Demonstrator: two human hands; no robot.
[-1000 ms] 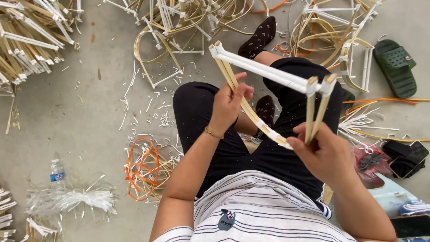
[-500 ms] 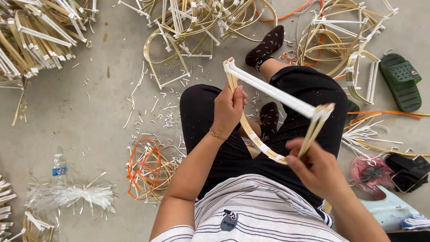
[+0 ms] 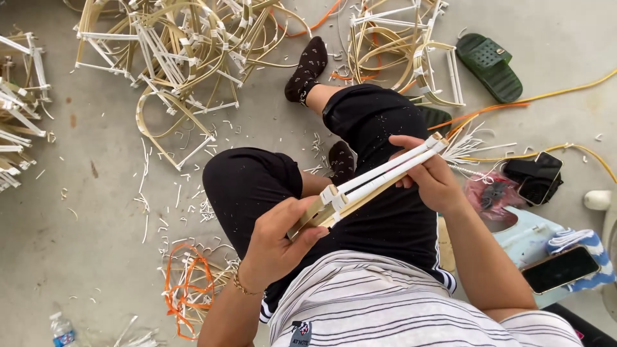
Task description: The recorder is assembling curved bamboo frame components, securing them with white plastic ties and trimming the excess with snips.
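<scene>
A folded frame of pale cane strips (image 3: 373, 183) with white-wrapped joints is held above the lap, lying on a diagonal from lower left to upper right. The left hand (image 3: 279, 238) holds its lower end, fingers clenched around the bundled strips with the thumb on top. The right hand (image 3: 430, 177) holds the upper end, fingers curled over the strips near the white-wrapped tip.

The person sits on a concrete floor (image 3: 83, 212) in black trousers and a striped shirt, one leg stretched out with a dark sock (image 3: 307, 69) on the foot. A thin bracelet (image 3: 241, 284) sits on the left wrist.

Around the legs the floor is littered with short white offcuts. A large heap of similar cane frames (image 3: 180, 51) lies ahead to the left, a second heap (image 3: 405, 51) ahead to the right. A green sandal (image 3: 491, 64) rests beside that second heap. An orange coil of strip (image 3: 183, 289) lies by the left knee, and a plastic bottle (image 3: 63, 331) well apart at the lower left. A phone (image 3: 560, 268) lies at the right on a striped cloth, near a black pouch (image 3: 533, 177).
</scene>
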